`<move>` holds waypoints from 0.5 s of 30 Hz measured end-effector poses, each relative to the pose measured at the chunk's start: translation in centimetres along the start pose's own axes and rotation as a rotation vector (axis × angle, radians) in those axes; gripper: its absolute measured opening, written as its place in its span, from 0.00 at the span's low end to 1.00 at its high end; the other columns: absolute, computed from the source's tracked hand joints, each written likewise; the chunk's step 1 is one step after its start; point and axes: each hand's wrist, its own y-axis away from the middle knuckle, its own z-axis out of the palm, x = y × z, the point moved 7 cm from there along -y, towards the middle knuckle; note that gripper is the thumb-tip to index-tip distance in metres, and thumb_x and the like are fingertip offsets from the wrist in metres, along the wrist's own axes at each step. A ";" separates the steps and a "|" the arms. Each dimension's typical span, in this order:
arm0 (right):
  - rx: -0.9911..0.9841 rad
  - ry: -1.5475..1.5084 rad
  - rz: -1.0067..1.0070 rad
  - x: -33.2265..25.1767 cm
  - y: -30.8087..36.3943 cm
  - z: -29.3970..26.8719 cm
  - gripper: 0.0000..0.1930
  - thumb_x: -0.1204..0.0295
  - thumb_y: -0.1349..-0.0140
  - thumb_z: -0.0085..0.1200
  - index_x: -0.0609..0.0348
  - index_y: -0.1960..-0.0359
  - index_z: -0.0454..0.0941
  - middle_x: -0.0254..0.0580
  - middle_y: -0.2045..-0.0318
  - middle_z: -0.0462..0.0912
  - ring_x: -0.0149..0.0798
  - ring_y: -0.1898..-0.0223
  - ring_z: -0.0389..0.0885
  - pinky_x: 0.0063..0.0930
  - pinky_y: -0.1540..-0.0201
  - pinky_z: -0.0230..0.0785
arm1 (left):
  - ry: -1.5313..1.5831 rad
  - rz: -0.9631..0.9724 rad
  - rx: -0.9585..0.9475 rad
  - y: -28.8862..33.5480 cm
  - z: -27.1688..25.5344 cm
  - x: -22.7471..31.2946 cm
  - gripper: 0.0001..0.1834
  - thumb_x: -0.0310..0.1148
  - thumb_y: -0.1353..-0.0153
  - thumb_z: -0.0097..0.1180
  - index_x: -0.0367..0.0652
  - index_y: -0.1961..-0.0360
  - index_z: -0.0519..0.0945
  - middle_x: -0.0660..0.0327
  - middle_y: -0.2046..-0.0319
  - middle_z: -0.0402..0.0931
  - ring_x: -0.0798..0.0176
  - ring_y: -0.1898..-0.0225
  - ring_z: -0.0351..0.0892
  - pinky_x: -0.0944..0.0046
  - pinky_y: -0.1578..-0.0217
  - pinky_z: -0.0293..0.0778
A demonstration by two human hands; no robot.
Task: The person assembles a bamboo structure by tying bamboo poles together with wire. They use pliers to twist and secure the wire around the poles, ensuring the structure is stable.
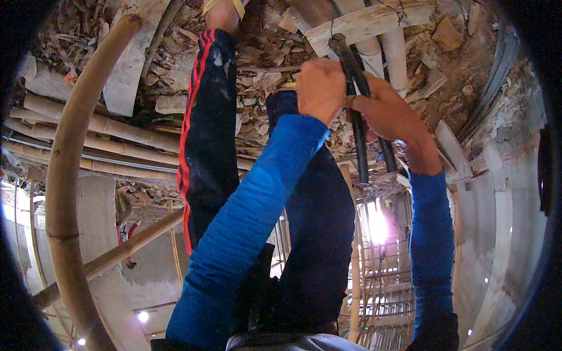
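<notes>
My right hand (pixel 389 111) is wrapped round a pair of dark metal pincers (pixel 350 58). The two handles come out below the hand, spread a little apart, while the head points up toward a pale wooden board (pixel 374 24). Close against the left side of the pincers is my left hand (pixel 319 90), closed in a fist; whatever its fingers grip is hidden. Thin dark wire (pixel 332 16) shows at the board's edge, just above the pincers' head. Whether the jaws bite on the wire is too small to tell.
A thick bamboo pole (pixel 63 193) rises at the left, crossed by a slanting one (pixel 129 248). More bamboo poles (pixel 117 131) lie beyond it. Dry leaves and wood scraps (pixel 263 47) litter the surface round my legs. Bamboo scaffolding (pixel 383 292) and grey walls (pixel 96 216) stand below.
</notes>
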 end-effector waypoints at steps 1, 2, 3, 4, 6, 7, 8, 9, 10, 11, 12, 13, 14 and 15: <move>0.002 -0.010 -0.033 -0.5 0.4 0.2 0.23 0.66 0.34 0.54 0.57 0.38 0.72 0.33 0.66 0.80 0.29 0.76 0.80 0.30 0.77 0.79 | 0.128 -0.066 -0.036 -0.8 0.8 -1.6 0.19 0.38 0.36 0.51 0.29 0.69 0.83 0.35 0.70 0.82 0.31 0.66 0.82 0.41 0.58 0.79; 0.021 -0.029 -0.094 -0.9 0.4 0.4 0.23 0.67 0.34 0.54 0.57 0.38 0.72 0.33 0.66 0.80 0.28 0.75 0.79 0.30 0.77 0.78 | 0.250 -0.138 -0.067 -1.3 0.9 -2.0 0.20 0.39 0.35 0.53 0.28 0.68 0.83 0.37 0.72 0.83 0.34 0.68 0.84 0.43 0.58 0.80; 0.040 -0.048 -0.157 -0.8 0.3 0.7 0.22 0.67 0.34 0.54 0.57 0.39 0.72 0.32 0.66 0.79 0.28 0.74 0.78 0.30 0.76 0.78 | 0.360 -0.261 -0.114 -1.5 1.3 -2.7 0.21 0.40 0.35 0.54 0.27 0.68 0.83 0.39 0.72 0.83 0.38 0.68 0.85 0.44 0.58 0.80; 0.054 -0.075 -0.193 -0.4 0.0 0.9 0.22 0.67 0.35 0.54 0.57 0.39 0.72 0.32 0.66 0.79 0.28 0.73 0.78 0.29 0.76 0.76 | 0.469 -0.386 -0.158 -1.3 1.3 -2.6 0.22 0.41 0.34 0.55 0.27 0.67 0.82 0.40 0.73 0.83 0.41 0.67 0.86 0.45 0.57 0.81; 0.080 -0.127 -0.268 0.3 -0.5 1.3 0.21 0.69 0.35 0.54 0.56 0.41 0.72 0.31 0.67 0.78 0.27 0.70 0.77 0.27 0.75 0.74 | 0.468 -0.322 -0.157 -2.0 1.2 -2.1 0.21 0.40 0.34 0.57 0.26 0.67 0.82 0.44 0.73 0.83 0.49 0.65 0.86 0.49 0.57 0.79; 0.082 -0.222 -0.190 -0.8 0.4 2.1 0.21 0.69 0.36 0.54 0.56 0.41 0.72 0.31 0.66 0.79 0.27 0.70 0.78 0.27 0.75 0.74 | 0.412 -0.242 -0.128 -2.4 0.9 -2.0 0.20 0.39 0.34 0.57 0.26 0.66 0.83 0.44 0.72 0.84 0.49 0.64 0.86 0.49 0.57 0.79; 0.080 -0.302 -0.145 -0.9 0.6 2.7 0.21 0.70 0.36 0.54 0.56 0.41 0.72 0.32 0.66 0.79 0.28 0.70 0.79 0.28 0.74 0.75 | 0.350 -0.163 -0.106 -2.7 1.0 -2.1 0.19 0.37 0.35 0.57 0.27 0.65 0.84 0.44 0.71 0.84 0.48 0.64 0.86 0.50 0.57 0.78; 0.081 -0.381 -0.102 -1.2 0.8 3.2 0.20 0.71 0.37 0.53 0.56 0.42 0.72 0.34 0.65 0.79 0.29 0.69 0.80 0.28 0.74 0.76 | 0.337 -0.118 -0.055 -3.1 0.9 -2.3 0.17 0.36 0.35 0.57 0.27 0.64 0.84 0.43 0.71 0.84 0.47 0.64 0.86 0.50 0.57 0.78; 0.070 -0.436 -0.095 -1.1 0.6 3.5 0.20 0.72 0.37 0.52 0.56 0.42 0.72 0.35 0.65 0.79 0.30 0.69 0.81 0.29 0.73 0.77 | 0.326 -0.074 -0.001 -3.6 0.8 -2.3 0.16 0.35 0.36 0.58 0.28 0.63 0.85 0.43 0.71 0.84 0.46 0.64 0.86 0.50 0.58 0.78; 0.073 -0.471 -0.085 -1.0 0.6 3.8 0.21 0.73 0.37 0.52 0.55 0.41 0.71 0.37 0.64 0.79 0.32 0.68 0.82 0.30 0.73 0.78 | 0.314 -0.030 0.052 -3.8 0.7 -2.3 0.15 0.34 0.36 0.58 0.29 0.62 0.85 0.43 0.70 0.85 0.46 0.65 0.86 0.50 0.58 0.78; 0.077 -0.506 -0.073 -0.8 0.6 4.1 0.22 0.74 0.38 0.51 0.55 0.40 0.70 0.39 0.63 0.80 0.34 0.68 0.84 0.31 0.72 0.79 | 0.283 -0.012 0.054 -3.8 0.7 -2.5 0.15 0.34 0.37 0.58 0.29 0.62 0.86 0.42 0.70 0.85 0.44 0.64 0.86 0.50 0.58 0.78; 0.096 -0.524 -0.063 -0.5 0.6 4.3 0.24 0.75 0.38 0.50 0.55 0.38 0.69 0.41 0.62 0.80 0.35 0.68 0.84 0.32 0.72 0.80 | 0.248 0.010 0.053 -3.9 0.2 -2.0 0.14 0.33 0.38 0.58 0.30 0.61 0.86 0.42 0.69 0.85 0.42 0.64 0.86 0.49 0.57 0.78; 0.115 -0.543 -0.052 -0.2 0.6 4.4 0.27 0.76 0.38 0.49 0.55 0.35 0.68 0.44 0.61 0.80 0.37 0.68 0.85 0.32 0.72 0.81 | 0.214 0.032 0.053 -3.8 -0.2 -1.5 0.13 0.32 0.38 0.58 0.31 0.61 0.86 0.41 0.68 0.85 0.41 0.63 0.86 0.49 0.57 0.78; 0.143 -0.526 -0.069 0.0 0.5 4.3 0.29 0.77 0.38 0.49 0.54 0.32 0.65 0.45 0.60 0.80 0.38 0.69 0.85 0.32 0.72 0.81 | 0.183 0.051 0.063 -3.6 -0.2 -1.1 0.13 0.31 0.38 0.58 0.30 0.61 0.86 0.40 0.67 0.85 0.40 0.62 0.86 0.48 0.56 0.78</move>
